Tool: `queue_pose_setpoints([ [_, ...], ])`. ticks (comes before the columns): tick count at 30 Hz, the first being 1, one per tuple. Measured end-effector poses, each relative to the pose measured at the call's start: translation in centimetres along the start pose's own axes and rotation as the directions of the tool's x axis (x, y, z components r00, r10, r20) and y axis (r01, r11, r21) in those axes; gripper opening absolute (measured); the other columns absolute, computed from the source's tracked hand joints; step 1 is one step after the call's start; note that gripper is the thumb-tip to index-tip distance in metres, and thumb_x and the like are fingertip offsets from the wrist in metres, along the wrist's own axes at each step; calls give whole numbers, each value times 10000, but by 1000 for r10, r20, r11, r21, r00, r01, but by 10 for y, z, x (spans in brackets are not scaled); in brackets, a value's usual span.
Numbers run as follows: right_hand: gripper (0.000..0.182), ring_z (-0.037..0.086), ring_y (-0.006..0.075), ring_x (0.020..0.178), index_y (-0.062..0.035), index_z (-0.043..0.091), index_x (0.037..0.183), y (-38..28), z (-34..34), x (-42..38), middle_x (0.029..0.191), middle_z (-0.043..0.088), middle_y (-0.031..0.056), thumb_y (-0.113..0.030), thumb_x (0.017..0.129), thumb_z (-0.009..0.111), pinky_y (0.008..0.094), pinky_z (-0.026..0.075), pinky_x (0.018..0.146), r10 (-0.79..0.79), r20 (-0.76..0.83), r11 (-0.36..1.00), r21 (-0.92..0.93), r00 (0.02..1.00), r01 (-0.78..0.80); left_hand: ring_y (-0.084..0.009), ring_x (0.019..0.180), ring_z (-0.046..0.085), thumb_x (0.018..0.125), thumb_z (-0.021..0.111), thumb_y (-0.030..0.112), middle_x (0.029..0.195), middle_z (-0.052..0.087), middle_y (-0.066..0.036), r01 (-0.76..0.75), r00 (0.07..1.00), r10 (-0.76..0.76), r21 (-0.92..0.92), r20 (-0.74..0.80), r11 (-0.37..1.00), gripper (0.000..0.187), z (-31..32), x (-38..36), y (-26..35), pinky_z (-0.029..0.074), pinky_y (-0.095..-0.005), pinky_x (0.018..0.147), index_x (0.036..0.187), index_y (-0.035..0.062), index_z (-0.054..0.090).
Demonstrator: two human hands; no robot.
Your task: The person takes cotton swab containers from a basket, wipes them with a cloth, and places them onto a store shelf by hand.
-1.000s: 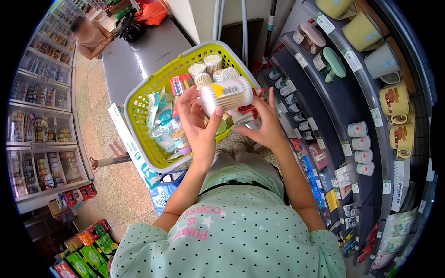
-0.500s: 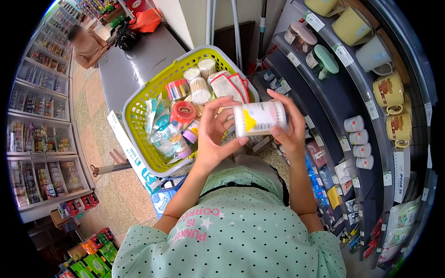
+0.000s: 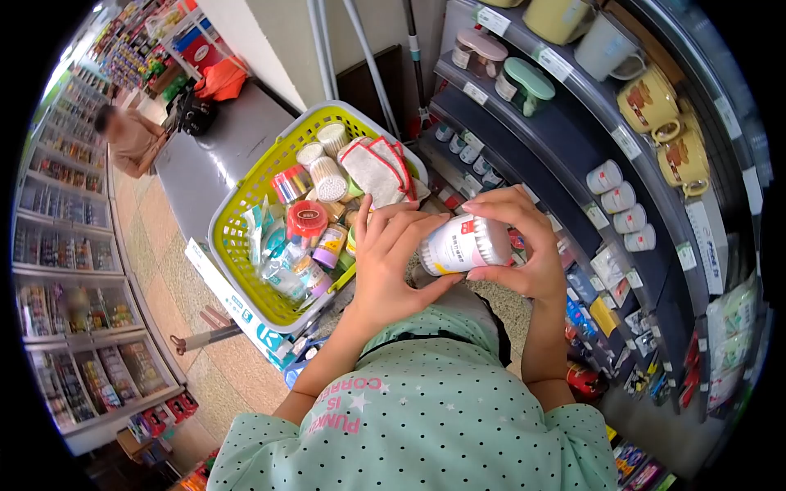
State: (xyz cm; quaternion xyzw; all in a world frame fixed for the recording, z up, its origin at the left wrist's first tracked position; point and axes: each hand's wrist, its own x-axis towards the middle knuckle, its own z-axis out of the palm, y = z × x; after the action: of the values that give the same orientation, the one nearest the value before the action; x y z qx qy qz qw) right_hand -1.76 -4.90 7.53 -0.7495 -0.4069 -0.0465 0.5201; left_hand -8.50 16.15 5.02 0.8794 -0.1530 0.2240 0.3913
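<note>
A clear tub of cotton swabs (image 3: 455,245) with a white printed label and a small red logo lies tilted on its side in front of my body. Around its right end, my right hand (image 3: 530,245) is closed, thumb below and fingers above. My left hand (image 3: 393,260) is curved about the left end, its thumb along the lower edge; part of that end is hidden behind the fingers. White swab tips show through the tub's right end. Just beyond my left hand stands a green shopping basket (image 3: 233,274) with a grey rim.
The basket holds more swab tubs (image 3: 328,178), red-edged cloths (image 3: 378,169), a red-lidded jar (image 3: 307,218) and packets. Shelves with mugs (image 3: 648,100) and lidded cups (image 3: 524,84) curve along the right. A grey table (image 3: 201,168) and a seated person (image 3: 133,141) are at the left back.
The tub has been turned: a barcode and yellow patch faced me before, now the red logo and print do. My view has swung, shifting the shelves leftward.
</note>
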Motion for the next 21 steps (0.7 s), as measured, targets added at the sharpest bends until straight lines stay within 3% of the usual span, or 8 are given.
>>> queue_pose_setpoints([
  [6,654,637,249,1039,-49,655,1282,-16,0,-19,1173,680,104,-280,705,857,370,492,911,51,-121,998,-27,991,-55,-270,1013,614,514,902,216,996,649,-68,-20,998,19,-18,-56,1000,637,10,-12,10,266,-572,1163,1108,92,709],
  [9,677,654,220,988,-36,629,1326,-21,-1,-39,1179,679,106,-302,740,839,347,516,860,200,-201,980,59,959,-192,-276,976,622,508,907,211,981,649,-81,-45,996,44,-17,-83,999,628,14,-19,14,282,-570,1159,1087,79,703],
  [10,686,662,208,942,-37,627,1337,-27,-3,-45,1146,690,119,-308,742,836,336,522,846,273,-199,961,5,941,-278,-277,969,622,506,911,209,979,649,-81,-53,995,51,-22,-90,998,623,15,-22,16,283,-568,1157,1076,75,700],
  [21,613,671,179,951,-29,660,1276,-66,11,-98,1042,727,106,-188,714,846,320,510,883,491,-394,865,115,777,-489,-302,993,572,559,922,197,994,615,-91,-93,995,99,-188,23,978,618,45,-52,33,327,-551,1103,1096,55,654],
])
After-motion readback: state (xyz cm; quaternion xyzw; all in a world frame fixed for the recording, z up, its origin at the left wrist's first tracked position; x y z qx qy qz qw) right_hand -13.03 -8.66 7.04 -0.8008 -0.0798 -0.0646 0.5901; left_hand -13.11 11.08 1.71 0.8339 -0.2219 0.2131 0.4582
